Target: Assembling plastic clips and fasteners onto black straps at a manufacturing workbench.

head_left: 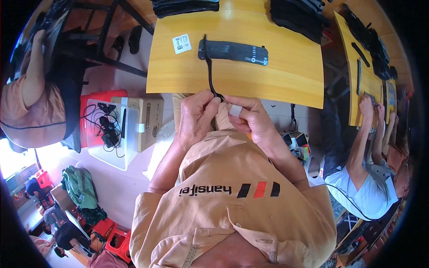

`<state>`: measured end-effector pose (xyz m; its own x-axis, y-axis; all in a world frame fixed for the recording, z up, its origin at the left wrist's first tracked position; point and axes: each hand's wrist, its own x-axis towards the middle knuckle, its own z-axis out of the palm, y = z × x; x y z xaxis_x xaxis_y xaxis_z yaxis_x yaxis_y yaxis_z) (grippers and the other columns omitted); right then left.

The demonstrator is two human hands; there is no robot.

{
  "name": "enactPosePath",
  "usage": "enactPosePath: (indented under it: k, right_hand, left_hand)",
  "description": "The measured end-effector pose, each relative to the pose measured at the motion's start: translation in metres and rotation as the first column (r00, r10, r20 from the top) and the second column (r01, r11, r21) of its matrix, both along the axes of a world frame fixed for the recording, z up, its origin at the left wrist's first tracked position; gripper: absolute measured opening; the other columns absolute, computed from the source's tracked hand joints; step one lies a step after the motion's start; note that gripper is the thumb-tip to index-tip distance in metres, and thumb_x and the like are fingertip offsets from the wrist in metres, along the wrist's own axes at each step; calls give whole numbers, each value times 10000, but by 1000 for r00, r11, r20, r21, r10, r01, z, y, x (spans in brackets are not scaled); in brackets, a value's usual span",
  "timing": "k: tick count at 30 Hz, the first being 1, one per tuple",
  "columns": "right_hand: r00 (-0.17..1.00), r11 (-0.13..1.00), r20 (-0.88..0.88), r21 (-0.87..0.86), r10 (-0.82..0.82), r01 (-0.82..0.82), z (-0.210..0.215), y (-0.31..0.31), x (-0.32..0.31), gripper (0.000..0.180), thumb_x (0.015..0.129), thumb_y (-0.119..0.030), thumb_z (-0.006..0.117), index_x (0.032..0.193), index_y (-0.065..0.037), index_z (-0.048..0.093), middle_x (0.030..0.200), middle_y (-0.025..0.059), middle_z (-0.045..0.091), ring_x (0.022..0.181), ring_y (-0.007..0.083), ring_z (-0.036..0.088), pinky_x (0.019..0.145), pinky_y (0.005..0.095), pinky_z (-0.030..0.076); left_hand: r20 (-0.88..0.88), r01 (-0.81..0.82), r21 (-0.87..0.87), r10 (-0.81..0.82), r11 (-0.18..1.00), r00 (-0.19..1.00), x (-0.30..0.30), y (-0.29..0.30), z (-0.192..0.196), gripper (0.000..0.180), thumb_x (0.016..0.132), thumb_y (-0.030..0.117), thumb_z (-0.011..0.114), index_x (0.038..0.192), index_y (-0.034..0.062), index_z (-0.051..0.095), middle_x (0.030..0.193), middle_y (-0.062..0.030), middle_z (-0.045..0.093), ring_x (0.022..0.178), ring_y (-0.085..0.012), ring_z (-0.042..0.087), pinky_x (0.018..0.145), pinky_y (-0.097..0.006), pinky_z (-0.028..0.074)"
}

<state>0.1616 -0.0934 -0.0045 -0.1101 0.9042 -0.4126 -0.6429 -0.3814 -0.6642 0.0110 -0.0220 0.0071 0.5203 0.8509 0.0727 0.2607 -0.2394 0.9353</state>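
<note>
The left hand (196, 114) and right hand (257, 118) pinched a black strap (210, 76). Beyond, a printed white label (182, 43) lay left of a lettered dark packet (234, 51).

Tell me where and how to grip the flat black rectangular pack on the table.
Probably by its uncovered right end, coming from the right: the flat black rectangular pack lies crosswise, and a thin black strip passes over its left end.

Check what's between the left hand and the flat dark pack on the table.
A black strap, with bare yellow tabletop on either side. Head view: it runs up from the left hand across the left end of the flat dark pack.
</note>
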Motion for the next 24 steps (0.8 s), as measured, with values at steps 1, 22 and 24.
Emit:
enactPosePath:
  k: [1,22,24]
  right_hand:
    - [1000,1000,-1,1,0,0,0,0,1,313,832,-11,483,1133,-35,565,577,-30,432,431,25,310,366,165,202]
    - [857,806,489,436,161,-400,31,13,17,214,834,-132,557,665,-7,514,541,4,468,465,41,413,426,197,309]
    - [925,872,303,358,229,-333,25,7,17,198,825,-116,547,657,-16,518,512,2,465,438,40,416,406,190,301]
  left_hand:
    - [-1,0,1,0,1000,1000,0,-1,2,218,816,69,500,621,-16,454,543,-41,463,516,-82,419,475,-246,351]
    - [490,370,-517,-88,771,867,-8,-11,20,270,833,120,502,587,33,433,518,-25,491,465,-51,435,437,-193,352]
    - [529,395,-545,-62,739,846,-6,-17,20,271,834,126,499,586,39,431,521,-32,495,468,-60,444,440,-199,358]
